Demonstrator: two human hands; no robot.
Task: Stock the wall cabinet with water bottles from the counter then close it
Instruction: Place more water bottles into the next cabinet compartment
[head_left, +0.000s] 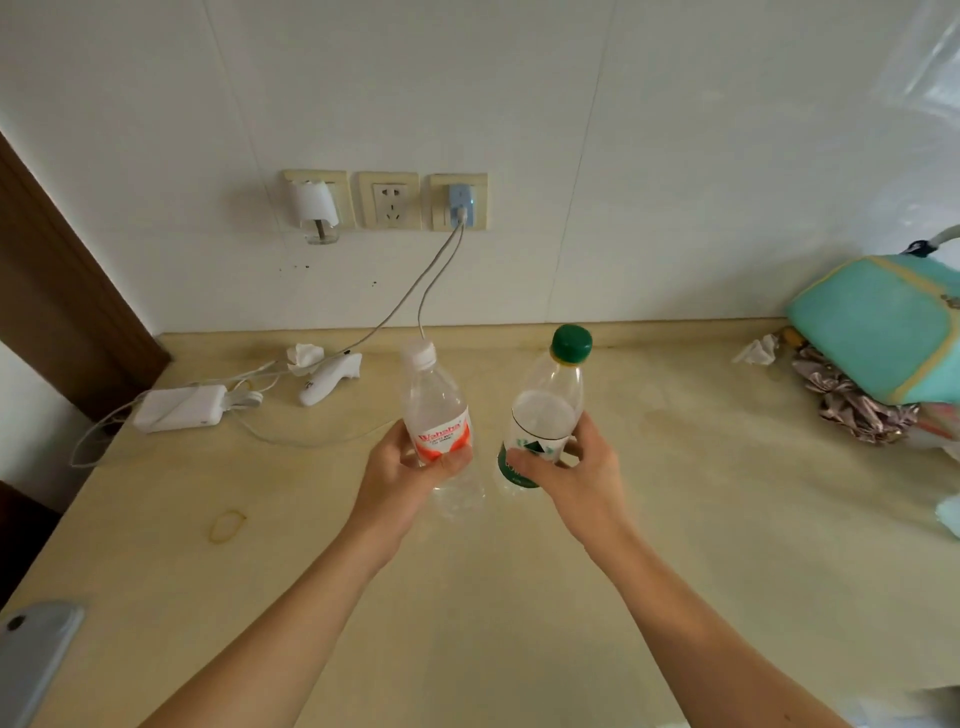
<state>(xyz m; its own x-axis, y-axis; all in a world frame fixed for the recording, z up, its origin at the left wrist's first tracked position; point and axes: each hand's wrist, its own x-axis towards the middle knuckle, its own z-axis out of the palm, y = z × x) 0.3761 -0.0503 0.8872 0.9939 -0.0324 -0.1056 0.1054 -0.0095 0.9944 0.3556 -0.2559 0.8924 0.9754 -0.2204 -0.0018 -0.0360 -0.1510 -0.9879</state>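
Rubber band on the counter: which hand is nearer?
Left. The left hand grips a bottle up and right of the rubber band; the right hand is farther right.

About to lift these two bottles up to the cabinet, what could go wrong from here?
Both hands are full: the left hand holds the white-capped bottle, the right hand the green-capped bottle, so opening or closing a door may be awkward. The bottles sit close together and could knock. Charger cables trail nearby and could snag.
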